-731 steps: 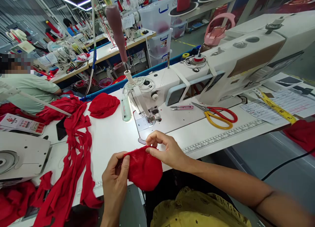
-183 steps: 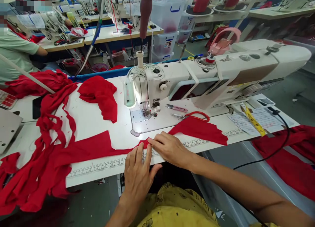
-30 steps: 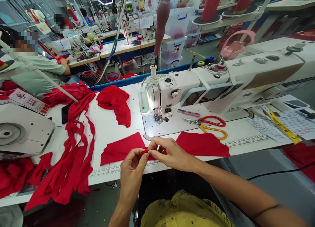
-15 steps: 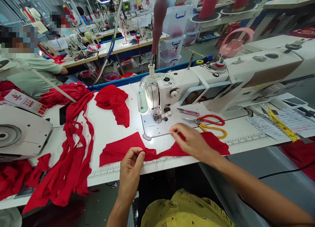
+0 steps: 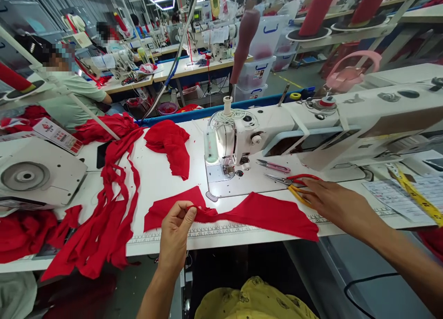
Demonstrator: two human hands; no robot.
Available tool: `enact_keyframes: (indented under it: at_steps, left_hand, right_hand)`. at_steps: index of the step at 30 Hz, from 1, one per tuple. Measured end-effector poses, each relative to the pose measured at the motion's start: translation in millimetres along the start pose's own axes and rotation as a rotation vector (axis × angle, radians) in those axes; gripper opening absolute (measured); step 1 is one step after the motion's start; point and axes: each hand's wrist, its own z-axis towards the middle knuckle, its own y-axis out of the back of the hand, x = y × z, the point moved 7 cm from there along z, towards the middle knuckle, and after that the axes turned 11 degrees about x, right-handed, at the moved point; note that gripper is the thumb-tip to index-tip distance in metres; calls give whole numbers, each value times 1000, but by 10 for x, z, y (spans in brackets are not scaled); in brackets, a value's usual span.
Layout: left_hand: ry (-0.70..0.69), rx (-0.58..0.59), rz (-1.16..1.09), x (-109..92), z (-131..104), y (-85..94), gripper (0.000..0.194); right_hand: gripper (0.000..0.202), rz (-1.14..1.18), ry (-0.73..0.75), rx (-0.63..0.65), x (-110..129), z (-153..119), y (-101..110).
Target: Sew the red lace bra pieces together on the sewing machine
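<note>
My left hand [image 5: 178,224] pinches the edge of a red fabric piece [image 5: 273,213] between thumb and fingers. The piece lies along the table's front edge, bunched near the pinch and spread flat to the right. My right hand [image 5: 328,203] has its fingers closed around the handles of a pair of scissors [image 5: 294,183], one handle red and one yellow. The scissors still rest on the table, blades pointing left. Just behind them lie small thread snips [image 5: 273,166]. The sewing machine's needle area [image 5: 228,169] is behind the fabric.
Red strips [image 5: 110,217] hang over the table's edge at left, beside another machine [image 5: 38,176]. A red fabric piece [image 5: 171,146] lies behind. A tape measure [image 5: 411,192] crosses a paper sheet [image 5: 387,194] at right. A co-worker [image 5: 69,97] sits at far left.
My right hand has moved right from over the fabric to the scissors' handles. My left hand keeps its pinch on the fabric. The view has shifted, so the scene sits farther right.
</note>
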Motion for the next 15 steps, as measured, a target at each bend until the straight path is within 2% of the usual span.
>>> enact_keyframes:
  at_steps: [3,6,9,12,15]
  left_hand:
    - [9,-4,-1,7,-23,11,30]
    - [19,-11,1,20,-52,27,31]
    - [33,-10,-7,33,-73,35,30]
    - [23,13,-33,29,-81,5,27]
    - [-17,38,-51,1,-87,-72,24]
  right_hand:
    - [34,79,-94,-3,-80,9,-6]
    - [42,183,-105,1,-108,34,10]
    - [46,242,-139,-28,-48,59,132]
    - [46,353,-88,-29,250,106,318]
    - [41,501,37,101,767,192,422]
